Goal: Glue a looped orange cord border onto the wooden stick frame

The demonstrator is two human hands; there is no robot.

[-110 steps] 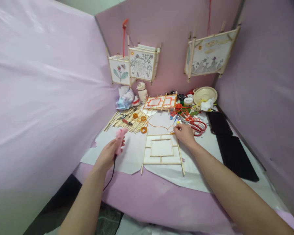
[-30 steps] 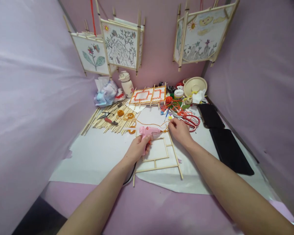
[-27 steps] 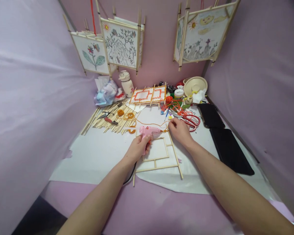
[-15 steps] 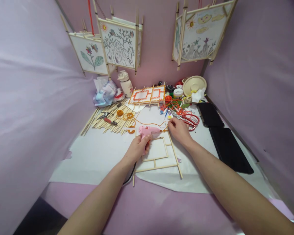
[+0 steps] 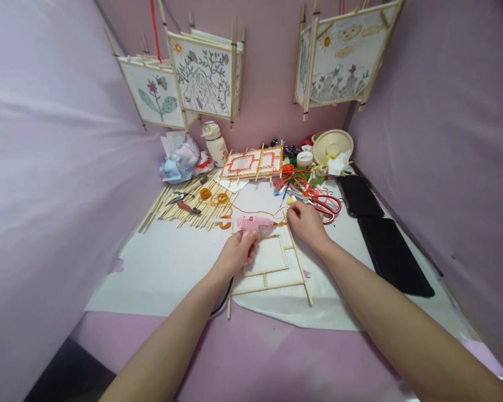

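My left hand (image 5: 238, 250) is wrapped around the handle of a pink hot glue gun (image 5: 255, 223), whose nozzle points right. The nozzle tip is at the upper right corner of a frame of thin wooden sticks (image 5: 267, 283) lying flat on the table. At that same corner my right hand (image 5: 305, 220) is closed in a pinch on an orange cord (image 5: 260, 212). The cord runs left to a loose coil (image 5: 222, 198). Where exactly the fingertips meet the stick is partly hidden. Red-handled scissors (image 5: 329, 206) lie just beyond my right hand.
Many loose sticks (image 5: 180, 209) lie at the left with pruning shears (image 5: 184, 204) on them. Behind are a bottle (image 5: 214, 144), a decorated frame (image 5: 251, 163) and tangled red cord (image 5: 299, 181). Two black flat objects lie right, one a tablet-like slab (image 5: 394, 254). Painted lanterns (image 5: 205, 75) hang above.
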